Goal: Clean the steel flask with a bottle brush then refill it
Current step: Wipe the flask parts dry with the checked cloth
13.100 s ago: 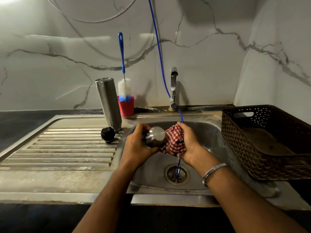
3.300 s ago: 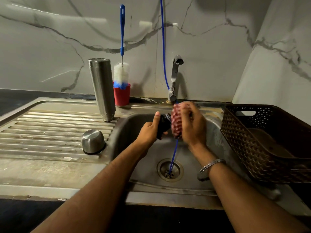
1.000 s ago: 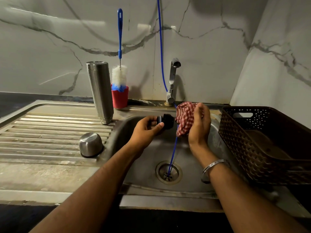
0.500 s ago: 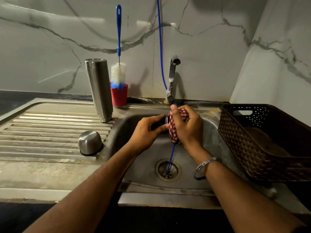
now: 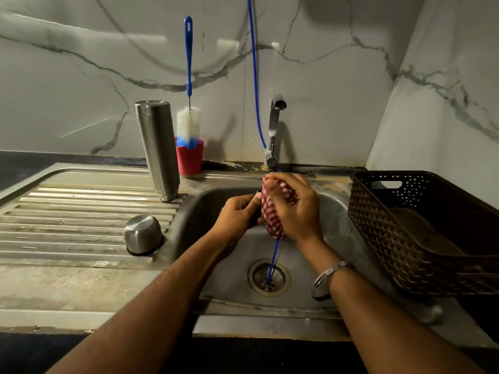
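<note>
Right hand: fingers curled around a red-checked cloth, bunched and pressed toward the left hand. Left hand: fingers curled in against the cloth; only a sliver of something dark shows at the fingertips, so what it grips can't be read from this view. Both hands over the sink basin, above the drain. Blue hose runs down the wall, passes behind the cloth, ends in the drain.

Steel flask stands on the drainboard at the basin's back-left corner, long axis near vertical, leaning slightly, narrower end up. Its steel cap sits dome-up on the drainboard, nearer the front edge, apart from the flask. Bottle brush upright in a red cup just beside the flask, handle up. Tap behind the hands. Brown basket to the right.

Versus one second ago: the black stopper was visible in the left hand with the cloth held off to its right; now the cloth covers it and the hands are closed together. Flask, cap, brush unmoved.
</note>
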